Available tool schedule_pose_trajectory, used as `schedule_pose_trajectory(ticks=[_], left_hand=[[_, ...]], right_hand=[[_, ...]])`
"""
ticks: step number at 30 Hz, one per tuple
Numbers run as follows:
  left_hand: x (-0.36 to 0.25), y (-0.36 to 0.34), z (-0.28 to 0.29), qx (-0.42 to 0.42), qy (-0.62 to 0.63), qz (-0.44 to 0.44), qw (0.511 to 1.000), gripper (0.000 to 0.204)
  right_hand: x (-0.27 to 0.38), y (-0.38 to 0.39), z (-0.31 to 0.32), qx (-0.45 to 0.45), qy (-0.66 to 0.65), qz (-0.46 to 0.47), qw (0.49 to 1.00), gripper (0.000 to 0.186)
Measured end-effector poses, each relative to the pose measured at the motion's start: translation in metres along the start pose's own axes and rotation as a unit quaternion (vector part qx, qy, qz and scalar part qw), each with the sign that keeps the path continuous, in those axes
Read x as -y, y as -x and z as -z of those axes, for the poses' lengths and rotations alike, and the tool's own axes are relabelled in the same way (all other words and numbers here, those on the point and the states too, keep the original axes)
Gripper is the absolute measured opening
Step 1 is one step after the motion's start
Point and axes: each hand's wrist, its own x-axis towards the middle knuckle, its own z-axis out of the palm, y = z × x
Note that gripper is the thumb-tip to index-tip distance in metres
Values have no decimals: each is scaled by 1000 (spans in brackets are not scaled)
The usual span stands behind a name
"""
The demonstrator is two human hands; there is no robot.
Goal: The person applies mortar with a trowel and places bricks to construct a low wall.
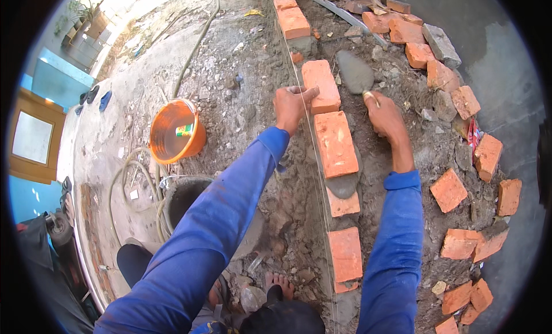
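- Far left, we see dark slippers (104,101) on the pale ground near the doorway, presumably left out of the way.
- We find the hose (186,66) winding along the ground beside the orange bucket (198,139), which holds a small green-and-white packet; both seem put where an arm can reach them.
- Nearer our feet sits a dark tub (183,195), partly hidden by the left sleeve.
- Our left hand (291,108) reaches to the row's near side, thumb and forefinger close together at the brick's edge, probably to steady it; whether they also pinch the string, we cannot tell.
- The string (295,66) runs along the row's left edge, likely as a straight guide.
- The brick (323,79) at our fingertips lies flat in the row, just beyond another brick (334,144) with grey mortar (343,188) at its near end.
- Our right hand (384,116) has its fingers closed round the trowel (355,74), by the handle, so the blade points away beside the row.
- Loose bricks (449,190) lie scattered before the grey wall (517,75), apparently kept within reach.
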Motion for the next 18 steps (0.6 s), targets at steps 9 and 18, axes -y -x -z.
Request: schedule_pose_trajectory(ticks=[9,18], left_hand=[[5,-5,13,72,166,66,981,38],[-2,-1,24,75,116,71,988,54]], right_hand=[[26,24,5,6,6,12,1000,45],[43,43,8,0,-151,-66,986,51]])
